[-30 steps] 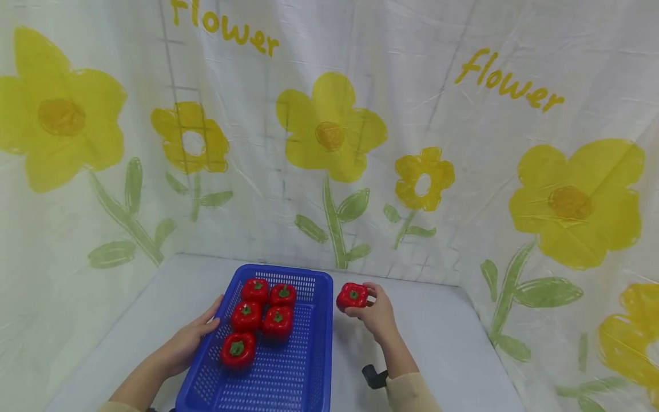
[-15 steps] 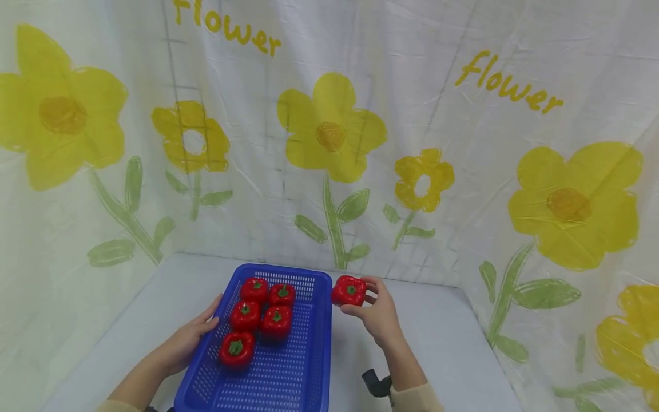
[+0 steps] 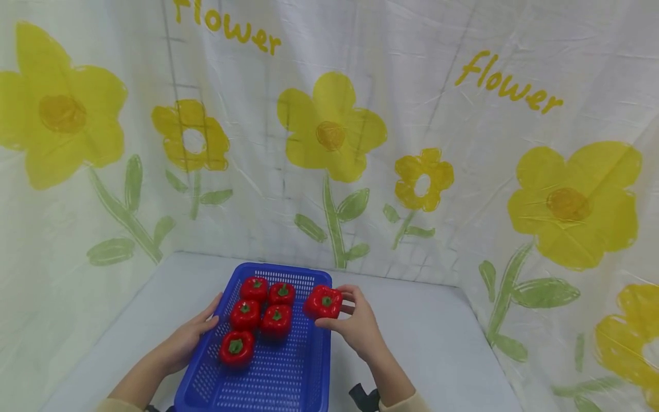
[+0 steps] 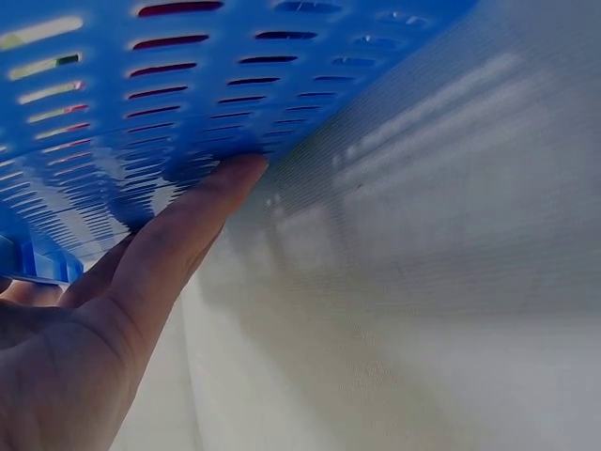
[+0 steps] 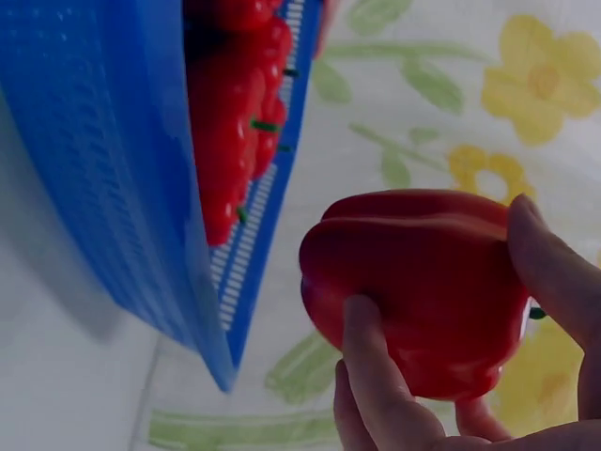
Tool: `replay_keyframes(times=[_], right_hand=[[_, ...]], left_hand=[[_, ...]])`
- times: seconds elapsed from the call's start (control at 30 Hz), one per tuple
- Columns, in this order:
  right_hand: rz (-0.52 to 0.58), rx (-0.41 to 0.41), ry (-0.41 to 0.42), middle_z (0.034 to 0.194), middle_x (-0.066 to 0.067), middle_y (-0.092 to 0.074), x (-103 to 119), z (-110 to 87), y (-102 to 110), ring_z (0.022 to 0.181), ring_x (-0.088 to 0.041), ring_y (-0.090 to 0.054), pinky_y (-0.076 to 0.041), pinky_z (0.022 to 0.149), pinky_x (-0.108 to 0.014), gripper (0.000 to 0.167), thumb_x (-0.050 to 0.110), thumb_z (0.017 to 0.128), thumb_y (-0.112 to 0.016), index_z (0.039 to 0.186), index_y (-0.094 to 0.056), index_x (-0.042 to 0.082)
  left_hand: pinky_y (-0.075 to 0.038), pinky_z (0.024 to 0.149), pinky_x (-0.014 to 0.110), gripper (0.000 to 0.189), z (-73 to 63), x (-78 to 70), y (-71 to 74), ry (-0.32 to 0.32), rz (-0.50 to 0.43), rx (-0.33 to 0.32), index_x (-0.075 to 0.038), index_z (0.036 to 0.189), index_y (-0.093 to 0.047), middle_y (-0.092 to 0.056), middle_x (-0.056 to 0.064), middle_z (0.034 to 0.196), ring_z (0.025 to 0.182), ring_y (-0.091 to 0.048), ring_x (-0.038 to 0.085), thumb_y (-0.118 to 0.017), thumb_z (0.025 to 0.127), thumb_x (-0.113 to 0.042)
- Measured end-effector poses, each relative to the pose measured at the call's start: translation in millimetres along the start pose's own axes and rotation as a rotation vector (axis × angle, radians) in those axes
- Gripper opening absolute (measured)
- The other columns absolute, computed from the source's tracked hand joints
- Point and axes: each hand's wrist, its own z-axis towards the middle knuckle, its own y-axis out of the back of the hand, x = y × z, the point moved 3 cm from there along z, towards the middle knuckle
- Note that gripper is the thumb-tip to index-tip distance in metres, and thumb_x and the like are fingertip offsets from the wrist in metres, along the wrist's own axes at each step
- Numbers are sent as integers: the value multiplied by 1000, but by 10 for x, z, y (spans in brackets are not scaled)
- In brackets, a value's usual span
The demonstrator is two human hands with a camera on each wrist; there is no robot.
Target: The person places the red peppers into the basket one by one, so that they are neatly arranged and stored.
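Observation:
My right hand (image 3: 360, 327) holds a red bell pepper (image 3: 318, 303) between thumb and fingers, its green stem facing up. In the head view the pepper overlaps the right rim of a blue plastic basket (image 3: 278, 377). The right wrist view shows this held bell pepper (image 5: 413, 282) beside the basket wall (image 5: 122, 178), apart from it. Several more red bell peppers (image 3: 237, 348) sit inside the basket, along its left and far parts. At the left side, my left hand (image 3: 187, 337) lies with straight fingers (image 4: 178, 230) against the basket's slotted outer wall (image 4: 235, 85).
A pale table (image 3: 422, 343) carries the basket. Behind and around it hangs a white curtain (image 3: 309, 229) printed with yellow flowers. A dark piece of wrist gear (image 3: 364, 397) shows beside the right forearm.
My right hand has carried the bell pepper leftward, from beside the basket to over its right rim. The left hand and the basket have stayed almost still.

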Motion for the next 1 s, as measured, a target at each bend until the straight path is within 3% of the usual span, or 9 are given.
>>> replay_keyframes(times=[0.47,0.67,1.0], right_hand=[[-55,156,-26,129,-12,-63,-64,-134,-491,110,-28,-65,-61,84,-47,76,35,69,-94,131,-55,13],[-174,190,-19,121,-10,-63,-130,-153,-619,105,-29,-68,-62,80,-45,69,38,66,-95,123,-61,19],[-328,233,-32,110,-3,-63,-244,-141,-886,97,-20,-64,-62,76,-43,72,39,60,-97,121,-62,22]], left_hand=[[-50,100,61,67,3,7,1,10,5,-12,-28,160,14,15,26,166,146,-7,60,-30,111,-36],[-51,99,61,67,-1,-13,-1,10,13,-12,-27,161,14,15,26,166,146,-7,60,-30,111,-36],[-51,99,59,66,-4,-3,-2,4,6,3,-28,160,16,16,26,166,146,-8,60,-29,111,-36]])
